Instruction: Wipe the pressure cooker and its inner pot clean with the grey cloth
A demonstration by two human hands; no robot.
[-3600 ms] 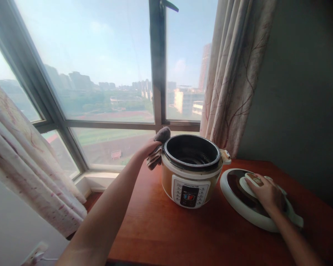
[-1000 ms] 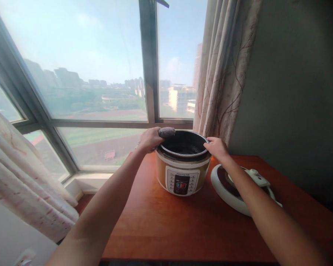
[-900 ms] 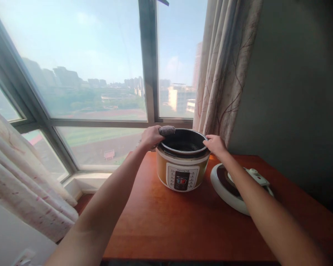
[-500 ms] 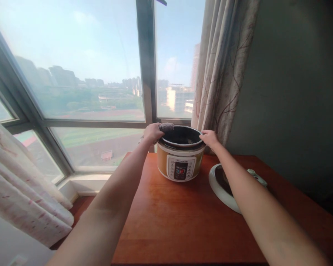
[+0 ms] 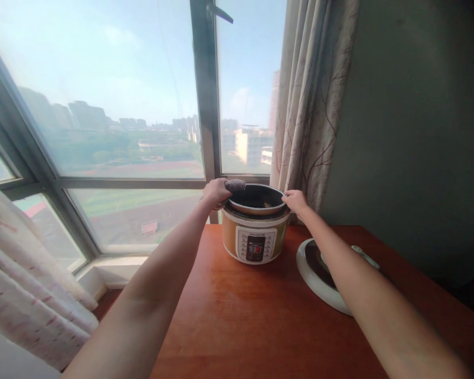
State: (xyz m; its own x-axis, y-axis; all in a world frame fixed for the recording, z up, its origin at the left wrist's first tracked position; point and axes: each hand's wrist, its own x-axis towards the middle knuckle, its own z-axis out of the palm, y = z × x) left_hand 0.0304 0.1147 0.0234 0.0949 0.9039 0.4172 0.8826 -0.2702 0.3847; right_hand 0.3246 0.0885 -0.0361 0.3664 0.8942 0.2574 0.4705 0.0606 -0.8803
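Observation:
A rice cooker point(image 5: 228, 234) with a gold and white body and a front control panel stands on the wooden table. Its dark inner pot point(image 5: 256, 197) sits slightly raised, with part of its outer wall showing above the cooker's rim. At the pot's left edge, my left hand point(image 5: 216, 193) is closed on the rim along with a grey cloth point(image 5: 235, 185). My right hand point(image 5: 296, 202) pinches the right edge of the rim between thumb and fingers. Some of the left fingers are hidden behind the hand. A small light patch shows inside the pot.
The cooker's round lid point(image 5: 314, 281) lies on the table point(image 5: 229, 321) to the right, partly covered by my right forearm. Behind the cooker are a window frame point(image 5: 209, 131) and a patterned curtain point(image 5: 300, 121). Another curtain point(image 5: 23, 284) hangs at the left.
The inner pot has risen a little, and more of its outer wall shows below the rim. Both hands keep their hold on it. The view has tilted up slightly.

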